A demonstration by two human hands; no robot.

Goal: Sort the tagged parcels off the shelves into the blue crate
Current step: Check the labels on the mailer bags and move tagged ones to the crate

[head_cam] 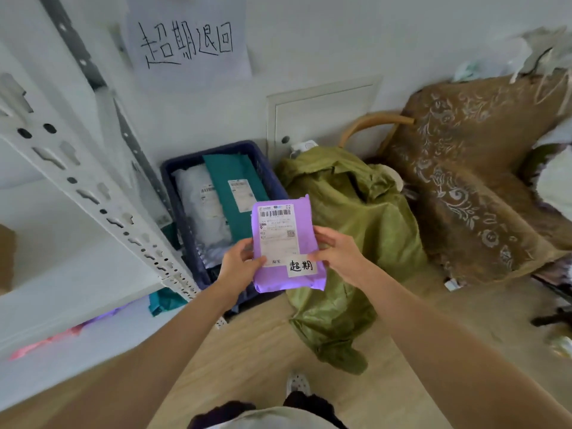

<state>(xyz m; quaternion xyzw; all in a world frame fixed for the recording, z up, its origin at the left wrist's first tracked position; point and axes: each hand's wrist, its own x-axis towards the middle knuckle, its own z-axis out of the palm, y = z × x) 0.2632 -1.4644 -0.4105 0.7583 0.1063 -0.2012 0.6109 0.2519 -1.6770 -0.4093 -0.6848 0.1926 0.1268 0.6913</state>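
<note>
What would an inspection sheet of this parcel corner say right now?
Surface: wooden floor; blue crate stands on it.
Job's things: tagged purple parcel held up, not yet in crate; teal parcel and white parcel lie inside.
Clutter: olive sack beside the crate; pink parcel below the shelf board.
Grippers: left hand and right hand grip the purple parcel's sides.
Cables: nothing seen.
Surroundings: white shelf post, handwritten wall sign, brown-covered chair.
</note>
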